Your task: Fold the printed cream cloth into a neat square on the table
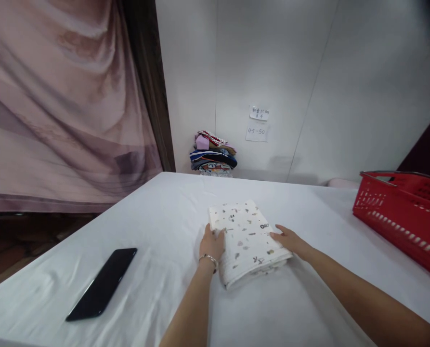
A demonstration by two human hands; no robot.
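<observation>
A folded white cloth (pixel 243 241) with small grey, green and brown printed motifs lies on the white-covered table in front of me. Its folded layers show along the near edge. At its left side is my left hand (pixel 212 243), wearing a bracelet, with the thumb on the cloth's margin and the fingers stretched along the edge. My right hand (pixel 290 241) touches the right edge with its thumb, its index finger extended and apart from the thumb. Both hands look open, though some fingers of each are hidden.
A black phone (pixel 102 284) lies on the white table cover (pixel 164 226) at left. A red plastic basket (pixel 402 217) stands at right. Behind the table's far edge rises a stack of folded fabrics (pixel 214 154) by the wall, near paper notes (pixel 257 131). A pink curtain (pixel 63 106) hangs at left.
</observation>
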